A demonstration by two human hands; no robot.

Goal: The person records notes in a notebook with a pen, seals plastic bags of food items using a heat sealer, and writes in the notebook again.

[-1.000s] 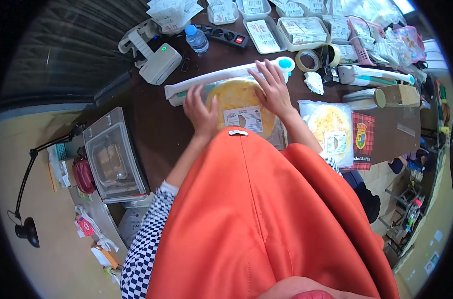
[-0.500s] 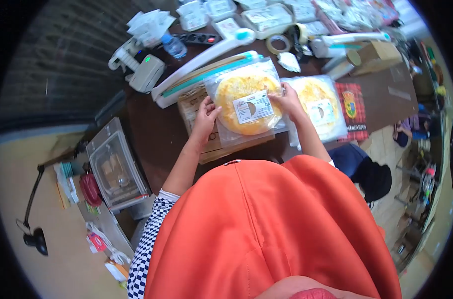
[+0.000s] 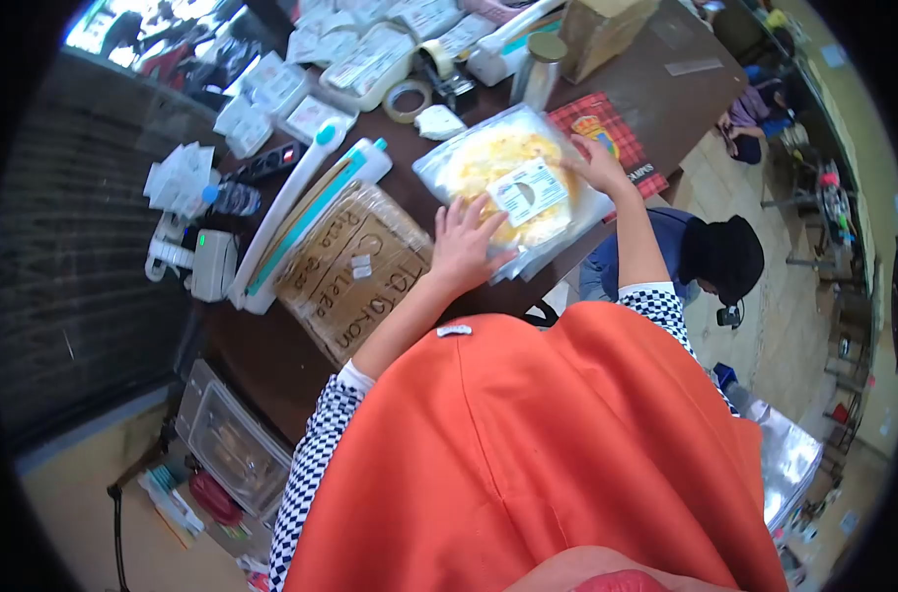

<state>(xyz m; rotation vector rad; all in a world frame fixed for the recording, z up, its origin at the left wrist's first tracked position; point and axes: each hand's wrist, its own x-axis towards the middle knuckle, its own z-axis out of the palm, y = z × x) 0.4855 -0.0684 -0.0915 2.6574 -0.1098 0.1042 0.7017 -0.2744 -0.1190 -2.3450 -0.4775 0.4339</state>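
Note:
A clear plastic bag with a round yellow tortilla and a white label lies on top of another such bag near the table's near edge. My left hand rests flat on the bag's near left corner. My right hand presses its right side, fingers spread over the plastic. Both hands touch the bag without lifting it. A cardboard sheet with handwritten letters lies to the left of my left hand.
A long white and teal sealing bar runs along the cardboard. Behind are a tape roll, trays of labelled packets, a power strip and a water bottle. A red checked cloth lies under the bags. A clear lidded box stands lower left.
The bagged tortilla has moved from the sealing bar to the right onto the other bag, baring the lettered cardboard. Both hands went with it and now lie flat on it.

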